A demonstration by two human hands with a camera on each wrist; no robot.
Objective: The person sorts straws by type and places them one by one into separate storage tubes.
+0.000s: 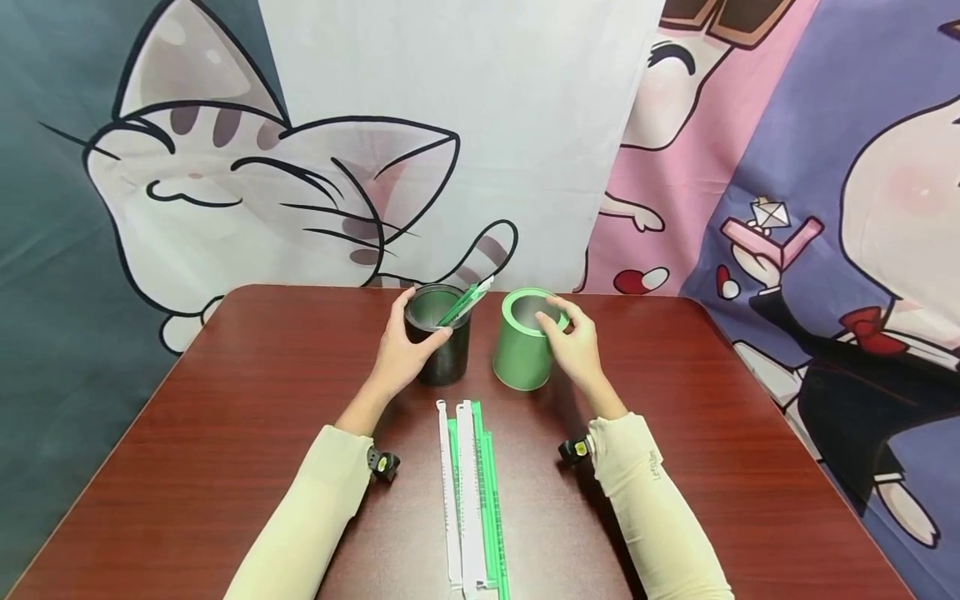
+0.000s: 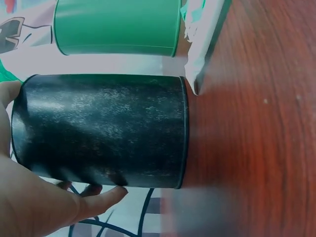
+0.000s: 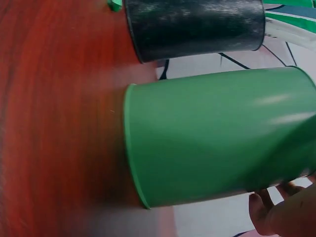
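Observation:
My left hand (image 1: pixel 399 357) grips the black cylindrical holder (image 1: pixel 450 357) near its rim, thumb on the near side and fingers around the left. In the left wrist view the black holder (image 2: pixel 101 131) stands upright on the table, its wall scuffed. Green and white strips (image 1: pixel 467 302) lean out of its mouth to the right. On the other side, my right hand (image 1: pixel 579 348) holds the green cylindrical holder (image 1: pixel 517 358) at the right of its rim. The right wrist view shows fingers along the wall of this green holder (image 3: pixel 212 138), which looks slightly tilted.
Several long, thin white and green strips (image 1: pixel 468 492) lie side by side on the red-brown table (image 1: pixel 262 467), just in front of the two holders. Behind the table's far edge hangs a cartoon-printed cloth (image 1: pixel 540 125). A small camera sits at each wrist.

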